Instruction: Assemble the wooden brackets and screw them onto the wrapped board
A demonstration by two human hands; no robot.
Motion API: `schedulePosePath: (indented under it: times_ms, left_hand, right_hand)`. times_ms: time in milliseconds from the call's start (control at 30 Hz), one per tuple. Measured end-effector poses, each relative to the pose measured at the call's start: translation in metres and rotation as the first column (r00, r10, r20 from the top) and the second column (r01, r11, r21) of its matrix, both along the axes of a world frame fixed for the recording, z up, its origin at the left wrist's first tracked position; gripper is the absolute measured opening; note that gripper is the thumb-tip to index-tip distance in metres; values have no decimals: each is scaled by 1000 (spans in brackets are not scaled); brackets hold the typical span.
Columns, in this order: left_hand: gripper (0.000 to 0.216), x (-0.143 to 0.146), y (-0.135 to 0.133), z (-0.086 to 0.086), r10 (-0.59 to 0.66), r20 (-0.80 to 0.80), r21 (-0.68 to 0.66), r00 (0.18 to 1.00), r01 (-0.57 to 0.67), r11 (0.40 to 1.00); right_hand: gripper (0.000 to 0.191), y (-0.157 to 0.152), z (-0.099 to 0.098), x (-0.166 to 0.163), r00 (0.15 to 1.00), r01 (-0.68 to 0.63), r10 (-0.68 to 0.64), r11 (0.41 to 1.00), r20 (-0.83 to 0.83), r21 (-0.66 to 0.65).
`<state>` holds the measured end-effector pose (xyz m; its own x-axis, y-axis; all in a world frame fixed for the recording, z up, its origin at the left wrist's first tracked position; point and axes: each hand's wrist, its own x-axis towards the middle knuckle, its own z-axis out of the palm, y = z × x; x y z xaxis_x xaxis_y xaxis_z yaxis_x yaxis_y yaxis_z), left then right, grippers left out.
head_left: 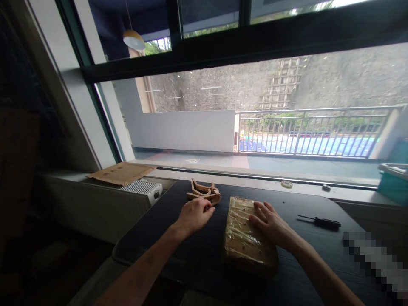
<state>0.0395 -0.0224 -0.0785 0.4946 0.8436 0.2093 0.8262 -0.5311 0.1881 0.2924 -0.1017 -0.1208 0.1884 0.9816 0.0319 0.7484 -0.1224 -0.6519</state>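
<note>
A brown cardboard package (244,231) wrapped in shiny clear tape lies on the dark table, with several small dark spots or holes on its top. My right hand (267,219) rests on its right side, fingers spread and lying over the top. To the left, my left hand (195,214) is closed, with the fingers curled in; whether anything small is between them is hidden. Just beyond it sit curved light wooden pieces (205,192), close to my fingertips; contact cannot be made out.
A black-handled screwdriver (321,222) lies on the table (153,238) at the right. On the window sill are a roll of tape (286,184) and a small dark object (326,187). At the left are a flat brown cardboard piece (123,172) and a white slotted box (145,190); a teal bin (393,182) stands far right.
</note>
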Motion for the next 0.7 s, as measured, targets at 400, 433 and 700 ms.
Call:
schedulePosePath:
  times_ms: [400,433,700]
  left_hand:
    - [30,-8,90,-8,94,-188,-80,978,-111,991]
    - [27,-9,89,-10,77,-190,-94,979,-96,991]
    - [28,-19,82,-5,-76,-155,-100,985,61,993]
  right_hand:
    - [75,1,-4,8,1000,3,-4,1000,-26,-26]
    - [75,2,-3,7,1000,-2,2,1000,-23,-31]
    - [74,2,-2,10,1000,-24,24,1000,-17,-6]
